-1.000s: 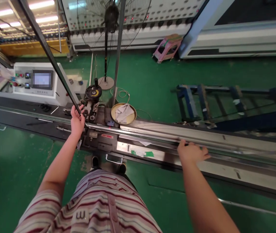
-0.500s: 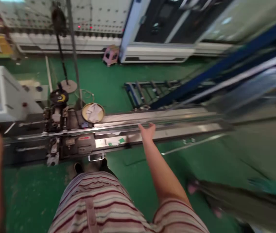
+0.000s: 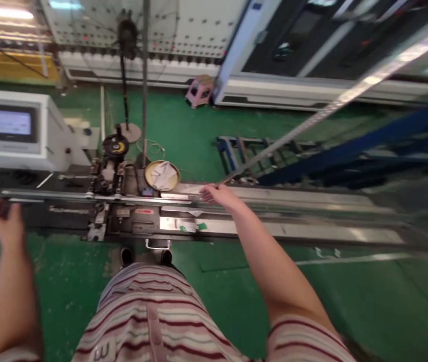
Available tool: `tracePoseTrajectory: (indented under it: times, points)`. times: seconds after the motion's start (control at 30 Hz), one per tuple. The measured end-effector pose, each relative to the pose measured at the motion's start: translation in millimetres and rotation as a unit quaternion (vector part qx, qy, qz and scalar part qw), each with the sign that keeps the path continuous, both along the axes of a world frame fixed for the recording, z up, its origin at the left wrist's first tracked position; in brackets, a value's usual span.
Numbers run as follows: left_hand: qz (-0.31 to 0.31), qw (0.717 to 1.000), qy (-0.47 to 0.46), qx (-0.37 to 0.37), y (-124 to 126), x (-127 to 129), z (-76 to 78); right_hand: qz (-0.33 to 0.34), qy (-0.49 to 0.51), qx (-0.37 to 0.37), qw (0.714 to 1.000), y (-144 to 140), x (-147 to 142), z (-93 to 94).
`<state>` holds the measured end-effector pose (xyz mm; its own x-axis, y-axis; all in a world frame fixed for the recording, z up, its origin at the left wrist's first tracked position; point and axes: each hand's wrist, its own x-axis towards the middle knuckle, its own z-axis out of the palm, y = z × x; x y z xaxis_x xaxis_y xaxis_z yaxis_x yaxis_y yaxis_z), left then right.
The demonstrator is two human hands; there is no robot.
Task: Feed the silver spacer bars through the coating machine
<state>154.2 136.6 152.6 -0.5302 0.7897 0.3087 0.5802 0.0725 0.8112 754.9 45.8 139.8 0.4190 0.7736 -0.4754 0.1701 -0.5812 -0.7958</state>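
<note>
My right hand [image 3: 216, 193] is over the machine bed [image 3: 244, 227], its fingers curled where the lower end of a long, shiny, perforated metal strip [image 3: 323, 108] meets them. From there the strip slants up to the far right. A thin metal bar [image 3: 63, 195] runs along the bed through the clamping head [image 3: 106, 176]. My left hand [image 3: 1, 216], slightly blurred, is by the bar's left end, thumb and fingers apart with nothing visible between them. A round yellow dish [image 3: 162, 176] with pale scraps sits behind the bar, left of my right hand.
At the left stands a white control box [image 3: 10, 128] with a lit screen. Blue frame beams [image 3: 372, 151] slope along the right. A pink stool [image 3: 200, 91] and a dark ladder-like rack [image 3: 262, 148] stand on the green floor behind the bed.
The view has swung left. My right hand has moved left along the bed, and its spread fingers have curled in at the strip's end. My left hand is fully in view now.
</note>
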Motion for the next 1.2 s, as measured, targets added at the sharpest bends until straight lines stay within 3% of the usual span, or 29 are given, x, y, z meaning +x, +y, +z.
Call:
tracePoseTrajectory:
  times: [0.07,0.17,0.23,0.33,0.6,0.8,0.9,1.03,1.1,1.2]
  points:
    - [-0.006,0.998,-0.037,0.042,-27,-6,-46.0,0.019,-0.008,-0.007,1.0,13,-27,-7.4]
    - [-0.002,0.996,-0.082,0.025,-69,0,-107.3,0.051,-0.004,-0.014,0.999,32,-66,-18.3]
    - [0.0,0.993,-0.12,0.011,-91,3,-133.0,0.086,0.003,-0.011,0.996,42,-92,-22.4]
    - [0.009,0.988,-0.152,0.008,-113,-5,-149.6,0.126,0.005,0.0,0.992,55,-133,-23.4]
    - [0.028,0.989,-0.148,-0.001,-125,-55,-159.2,0.239,-0.028,0.034,0.97,96,-242,-29.5]
    - [-0.001,0.989,-0.15,-0.018,-116,-80,-148.0,0.264,-0.044,0.053,0.962,135,-325,-36.6]
    - [-0.017,0.984,-0.175,-0.016,-91,-88,-139.3,0.259,-0.031,0.064,0.963,154,-369,-39.2]
    - [-0.02,0.967,-0.255,-0.003,-34,-86,-127.6,0.234,0.009,0.08,0.969,169,-410,-29.4]
    - [-0.014,0.951,-0.309,0.001,-4,-80,-117.4,0.225,0.036,0.091,0.969,169,-412,-14.5]
    - [-0.025,0.928,-0.373,-0.005,30,-63,-91.5,0.206,0.112,0.113,0.966,162,-388,16.9]
